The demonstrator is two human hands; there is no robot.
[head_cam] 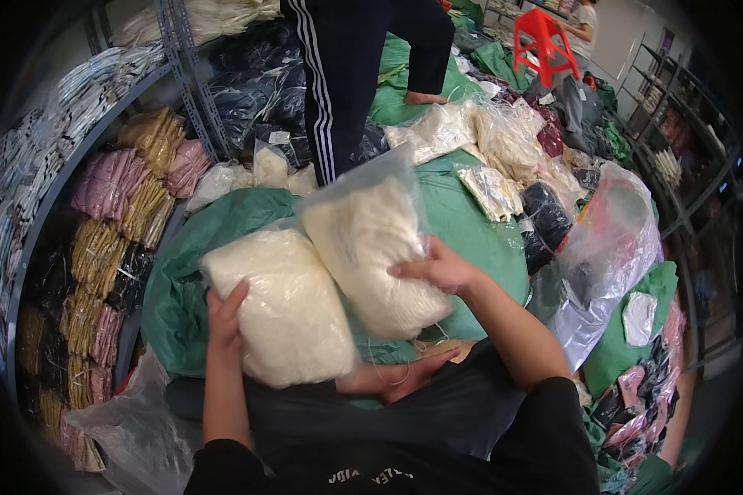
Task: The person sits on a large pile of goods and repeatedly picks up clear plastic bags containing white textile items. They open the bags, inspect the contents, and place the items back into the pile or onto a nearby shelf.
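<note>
My left hand (228, 312) grips the left side of a plump clear plastic bag of cream-coloured folded fabric (288, 303), thumb on its upper face. In my right hand (439, 267) is a second cream bag (371, 241), frosted plastic, held at its right edge and tilted with its loose end up. The two bags lie side by side above my lap and touch along their edges. Below them rests a large green woven sack (464, 229). A thin pale string (402, 374) hangs under the second bag, near my bare foot (402, 371).
A person in striped dark trousers (340, 80) stands just ahead. Metal shelving (179, 74) with bagged garments (111, 185) lines the left. Cream packets (495, 192) and a large clear plastic bag (600, 266) lie right. Farther back, another person (585, 31) holds a red plastic stool (543, 46).
</note>
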